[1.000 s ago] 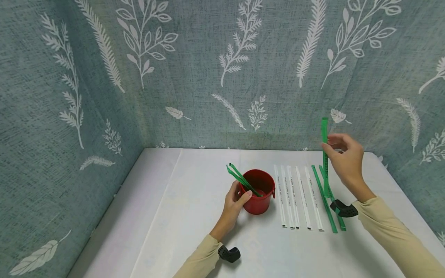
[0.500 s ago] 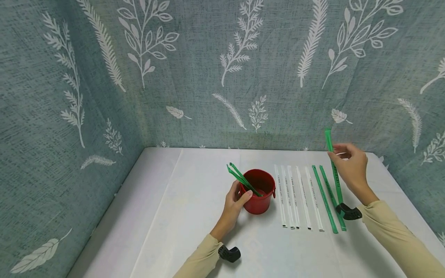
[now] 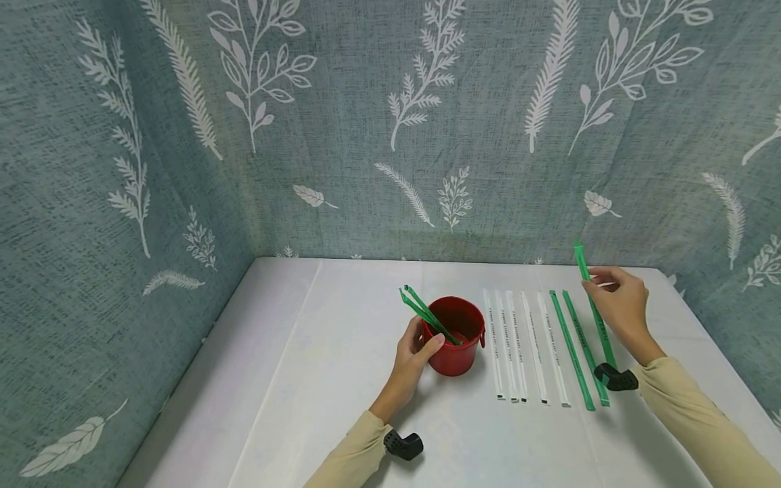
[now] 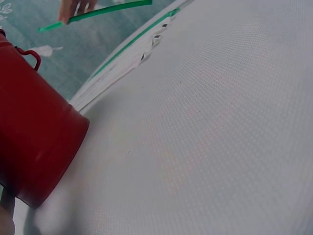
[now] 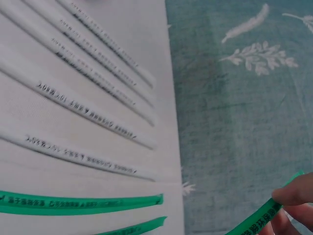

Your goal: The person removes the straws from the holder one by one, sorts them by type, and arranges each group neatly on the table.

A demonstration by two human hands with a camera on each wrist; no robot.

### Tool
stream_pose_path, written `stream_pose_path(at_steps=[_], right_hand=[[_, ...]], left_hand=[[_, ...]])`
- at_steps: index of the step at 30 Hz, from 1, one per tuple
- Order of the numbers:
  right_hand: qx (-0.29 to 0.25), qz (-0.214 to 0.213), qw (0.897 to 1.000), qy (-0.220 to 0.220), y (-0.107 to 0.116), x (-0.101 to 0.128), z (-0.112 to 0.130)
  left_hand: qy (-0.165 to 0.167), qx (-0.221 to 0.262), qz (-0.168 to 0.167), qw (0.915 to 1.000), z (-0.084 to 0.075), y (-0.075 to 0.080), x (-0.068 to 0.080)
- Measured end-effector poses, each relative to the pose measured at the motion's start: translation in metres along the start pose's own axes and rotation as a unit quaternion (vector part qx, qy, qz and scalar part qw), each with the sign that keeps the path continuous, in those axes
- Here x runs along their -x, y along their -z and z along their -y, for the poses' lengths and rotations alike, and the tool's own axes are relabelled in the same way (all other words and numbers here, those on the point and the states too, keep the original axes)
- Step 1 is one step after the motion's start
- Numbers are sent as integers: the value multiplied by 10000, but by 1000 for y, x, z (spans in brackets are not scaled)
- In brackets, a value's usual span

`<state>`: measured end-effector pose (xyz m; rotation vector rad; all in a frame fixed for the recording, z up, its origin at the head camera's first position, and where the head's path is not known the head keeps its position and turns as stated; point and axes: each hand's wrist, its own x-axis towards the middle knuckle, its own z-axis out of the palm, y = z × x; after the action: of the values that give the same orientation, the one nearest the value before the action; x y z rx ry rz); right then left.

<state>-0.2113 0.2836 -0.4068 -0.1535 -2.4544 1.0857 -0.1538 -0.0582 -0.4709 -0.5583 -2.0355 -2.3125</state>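
Nearest us, our left hand (image 3: 413, 352) curls round the near-left side of the red bucket (image 3: 454, 337), which stands mid-desk with two green straws (image 3: 427, 315) leaning out over its rim toward the far left. To its right lie four white wrapped straws (image 3: 525, 346), then two green wrapped straws (image 3: 576, 349), all running from the near edge toward the far edge. Farther off, toward the desk's (image 3: 305, 379) far right corner, our right hand (image 3: 619, 305) pinches a third green straw (image 3: 590, 298), tilted, its lower end near the lying pair.

To do this well, we judge we should keep the pinch light and the bucket steadied.

The right wrist view alone shows the print on the wrappers (image 5: 88, 120) and our fingertips (image 5: 293, 193) clamped on the green strip; the left wrist view shows the bucket's wall (image 4: 34, 147) close up.
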Motion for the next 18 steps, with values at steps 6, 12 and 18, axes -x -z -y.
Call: stream_pose_path(at_steps=[6,12,18], right_hand=[[-158,31,9997,-166,-5,-1,-16],[234,213,9991,-292,-11,-1,-29],[561,590,9964,-215,-15,5,-44]], left_hand=[[-38,-7,70,10000,-1,1,0],[12,-10,36,10000,-2,1,-1],[115,-27,17,9999,-2,0,0]])
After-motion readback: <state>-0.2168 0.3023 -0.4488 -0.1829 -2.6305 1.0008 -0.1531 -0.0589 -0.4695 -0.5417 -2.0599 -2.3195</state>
